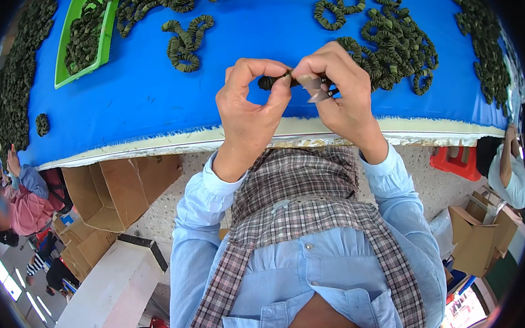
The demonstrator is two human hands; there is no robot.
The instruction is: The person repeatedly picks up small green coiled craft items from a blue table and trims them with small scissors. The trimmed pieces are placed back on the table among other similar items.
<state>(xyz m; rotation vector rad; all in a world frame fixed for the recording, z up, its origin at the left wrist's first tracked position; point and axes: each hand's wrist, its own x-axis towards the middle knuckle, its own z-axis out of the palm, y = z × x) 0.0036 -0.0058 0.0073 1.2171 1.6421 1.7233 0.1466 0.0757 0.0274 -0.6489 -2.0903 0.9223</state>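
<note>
A dark, nearly black ruched fabric band [266, 82], gathered into fine folds, is pinched between the fingertips of the left hand [250, 104] and the right hand [343, 87]. It lies roughly crosswise, its rounded end poking out left of the left fingertips; the rest is hidden by the fingers, so whether it forms a closed ring cannot be told. Small metal snips [316, 90], partly covered, sit in the right hand, their shiny blades slanting across its fingers.
</note>
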